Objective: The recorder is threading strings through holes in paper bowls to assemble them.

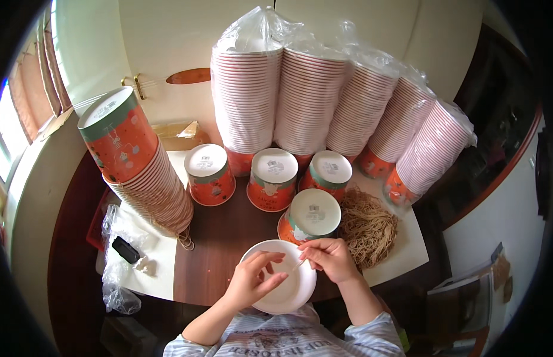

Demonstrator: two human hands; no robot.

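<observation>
At the table's near edge, in front of my body, is a white round paper bucket (280, 293), its pale inside facing up. My left hand (255, 278) is over its left side, open, thumb and fingers apart with nothing visible between them. Over its right rim, my right hand (329, 259) is closed in a pinch on a thin, light strand that looks like cord; its far end is hard to make out. Just beyond stands an upside-down orange and green paper bucket (315, 213). A bundle of tan cord (370, 229) lies to the right of it.
More upturned buckets (275, 166) stand mid-table. Behind them rise tall, plastic-wrapped bucket stacks (248, 98). At left leans another stack (154, 190) with cords hanging from it. Near it are a black object (126, 250) and crumpled clear plastic (120, 297). A cardboard box (176, 135) sits behind.
</observation>
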